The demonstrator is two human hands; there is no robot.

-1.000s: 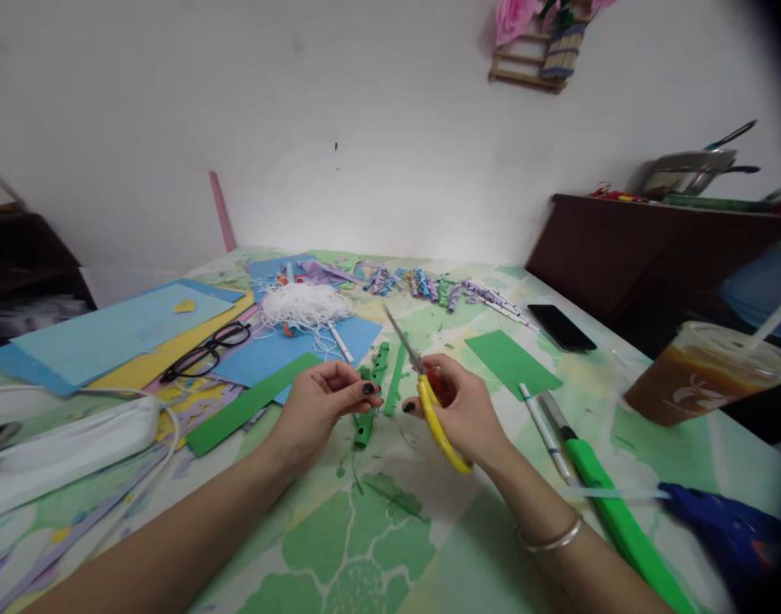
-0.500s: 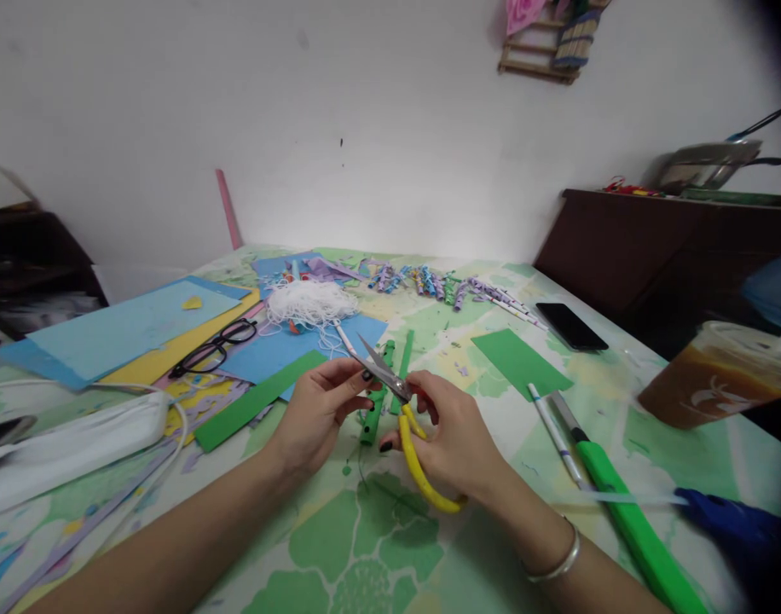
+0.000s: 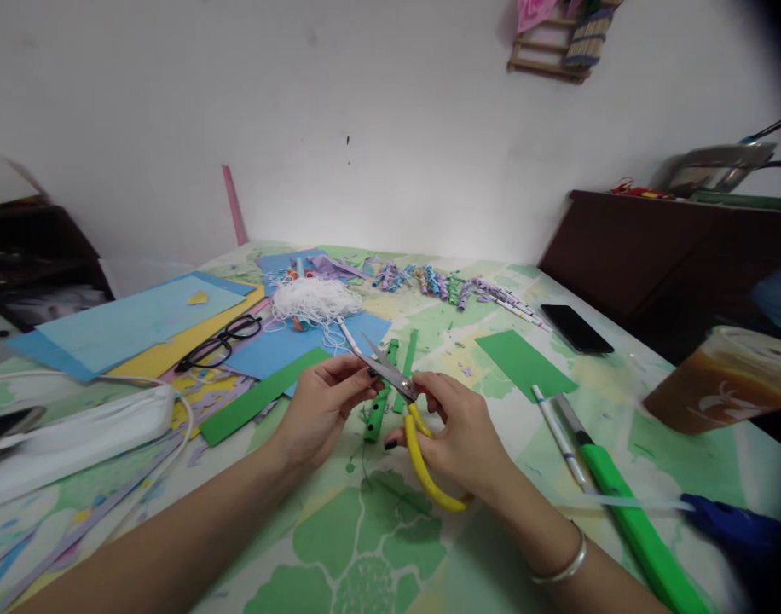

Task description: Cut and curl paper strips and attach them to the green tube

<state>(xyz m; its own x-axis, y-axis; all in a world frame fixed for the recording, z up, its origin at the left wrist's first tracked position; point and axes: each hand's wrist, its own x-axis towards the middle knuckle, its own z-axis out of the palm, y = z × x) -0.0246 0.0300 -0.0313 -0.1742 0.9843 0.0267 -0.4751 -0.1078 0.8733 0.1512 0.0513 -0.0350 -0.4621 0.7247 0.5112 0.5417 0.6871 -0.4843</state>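
Yellow-handled scissors [image 3: 422, 456] are in my right hand [image 3: 460, 426], their blades slightly parted and pointing up and left. My left hand [image 3: 323, 405] is closed in a pinch beside the blades; whatever lies between its fingertips is too small to make out. Below the blades, a green paper roll with dark dots [image 3: 374, 418] lies on the patterned tablecloth [image 3: 365, 546]. A narrow green strip [image 3: 411, 358] is just behind the scissors. The white end of a thin stick or pen [image 3: 349, 335] shows beyond my left fingertips.
White string [image 3: 317, 300], glasses [image 3: 217, 343] and coloured paper sheets [image 3: 135, 320] spread over the left and back. Small curled paper rolls [image 3: 432, 281] stand behind. On the right are a phone [image 3: 575, 328], a green cutter [image 3: 639, 529], a pen [image 3: 560, 437] and a drink cup [image 3: 716, 384].
The whole view has shifted slightly, so things appear a little further right. Both hands and the scissors hold nearly the same pose, with the blade gap looking about the same.
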